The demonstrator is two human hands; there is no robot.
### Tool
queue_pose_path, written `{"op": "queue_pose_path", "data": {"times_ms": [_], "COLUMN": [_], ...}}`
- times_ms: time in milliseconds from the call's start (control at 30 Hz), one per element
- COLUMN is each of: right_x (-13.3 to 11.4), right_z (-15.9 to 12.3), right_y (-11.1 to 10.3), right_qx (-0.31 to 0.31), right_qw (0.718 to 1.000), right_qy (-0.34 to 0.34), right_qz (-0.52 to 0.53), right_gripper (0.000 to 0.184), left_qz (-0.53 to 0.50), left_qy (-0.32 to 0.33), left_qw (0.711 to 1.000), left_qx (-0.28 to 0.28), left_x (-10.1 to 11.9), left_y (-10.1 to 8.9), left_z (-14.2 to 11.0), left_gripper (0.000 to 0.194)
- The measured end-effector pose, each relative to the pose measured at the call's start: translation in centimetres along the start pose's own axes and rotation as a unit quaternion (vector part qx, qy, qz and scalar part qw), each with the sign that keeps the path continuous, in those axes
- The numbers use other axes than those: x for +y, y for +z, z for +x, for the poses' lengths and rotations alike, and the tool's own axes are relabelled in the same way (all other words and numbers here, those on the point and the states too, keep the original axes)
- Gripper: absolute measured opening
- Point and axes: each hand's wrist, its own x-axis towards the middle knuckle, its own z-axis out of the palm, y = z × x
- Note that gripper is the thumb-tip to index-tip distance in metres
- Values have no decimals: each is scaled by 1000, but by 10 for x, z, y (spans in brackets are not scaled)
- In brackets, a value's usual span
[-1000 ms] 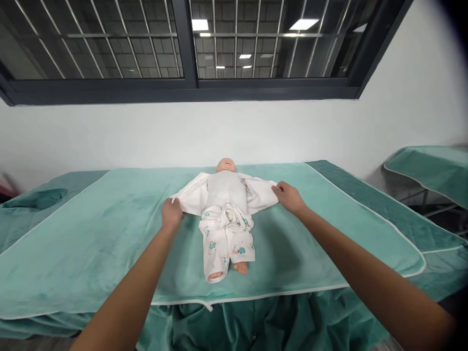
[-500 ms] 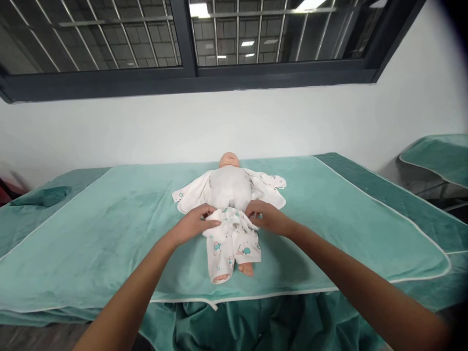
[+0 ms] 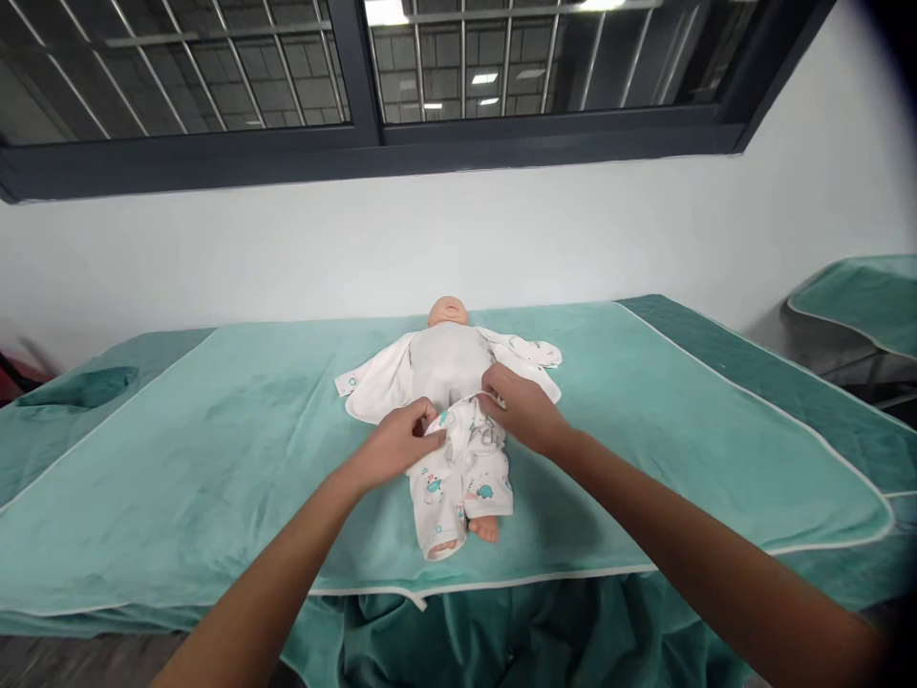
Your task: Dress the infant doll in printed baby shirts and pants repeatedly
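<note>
A baby doll (image 3: 449,358) lies on its back on a light green towel (image 3: 215,459), head toward the wall. It wears white printed trousers (image 3: 462,478), and a white top (image 3: 373,387) lies spread open under its grey torso. My left hand (image 3: 397,444) pinches the trousers' waistband at the doll's left hip side. On the other side, my right hand (image 3: 520,406) grips the same waistband. Both hands have their fingers closed on the cloth. One bare doll foot (image 3: 487,527) sticks out of a trouser leg.
The towel covers a table draped in darker green cloth (image 3: 702,354), which stands against a white wall below a dark-framed window (image 3: 373,86). A folded dark green cloth (image 3: 78,387) lies at far left. Another green-covered table (image 3: 860,296) stands at right.
Both hands left the spread sleeves of the top and came in to the doll's waist. They took hold of the trousers' waistband and have drawn it a little toward the doll's torso.
</note>
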Motion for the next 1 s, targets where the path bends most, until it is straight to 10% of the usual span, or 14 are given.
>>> {"op": "queue_pose_path", "data": {"times_ms": [133,267,467,700,1000], "right_x": [8,21,40,62,89], "right_z": [4,5,16,68,59], "right_y": [16,28,23,33,64], "right_qx": [51,50,46,97,42], "right_qw": [997,997,993,963,893], "right_qy": [37,4,-6,160,203], "right_qz": [39,54,106,196,399], "right_gripper": [5,7,2,13,40], "left_qz": [-153,-24,23,-27,-184], "left_qy": [-75,-73,22,-61,-87], "left_qw": [984,994,986,951,957], "left_qx": [-60,-80,162,300,207], "left_x": [-4,-18,-43,-51,-96], "left_y": [-17,-34,-15,-4,5], "left_z": [7,14,37,99,99], "left_gripper": [33,28,17,19,44]}}
